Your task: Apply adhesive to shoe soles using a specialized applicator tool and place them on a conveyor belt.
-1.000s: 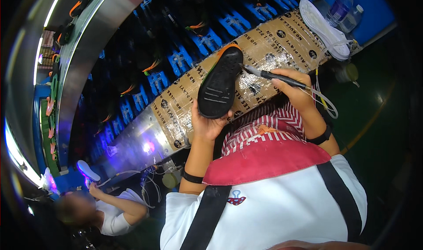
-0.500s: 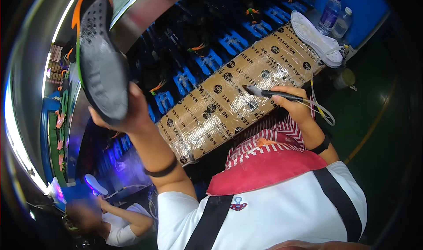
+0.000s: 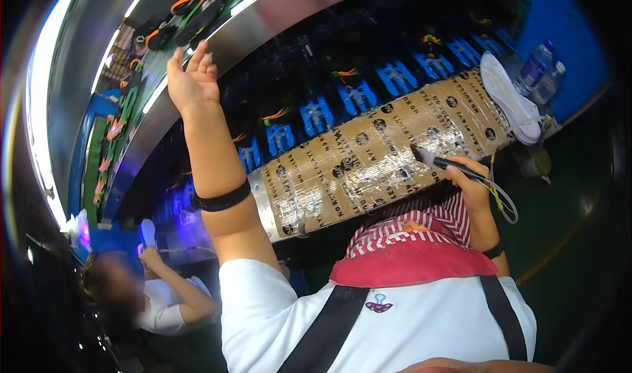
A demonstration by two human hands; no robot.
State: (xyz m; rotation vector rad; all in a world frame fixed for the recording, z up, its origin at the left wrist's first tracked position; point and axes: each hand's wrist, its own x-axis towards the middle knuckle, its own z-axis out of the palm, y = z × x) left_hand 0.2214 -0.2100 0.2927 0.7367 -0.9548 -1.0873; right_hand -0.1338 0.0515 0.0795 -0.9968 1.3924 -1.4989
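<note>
Dark factory walls and bright strip lights curve around a work surface [image 3: 368,169] wrapped in brown printed tape and shiny plastic film. Behind its far edge runs a row of blue holders [image 3: 316,113], and above them a long grey conveyor [image 3: 217,41] carries black shoes with orange trim [image 3: 197,4]. The left hand [image 3: 192,78] is up high by the conveyor, just below those shoes, with its fingers spread wide and nothing in them. The right hand [image 3: 471,185] sits at the near edge of the surface, toward its right end, with its fingers closed around a thin black brush [image 3: 444,164]. The brush tip points left over the taped top. A thin pale cord [image 3: 503,198] loops down from this hand. The brush looks light and stiff, easy to hold like a pencil, and the middle of its handle seems the best place to grip it. The bristle end is probably soft and may be sticky, so it is better not to touch it. A white shoe sole [image 3: 510,103] lies at the right end of the surface, near two clear bottles [image 3: 541,70]. Another person in a white shirt [image 3: 155,300] sits at the lower left.
</note>
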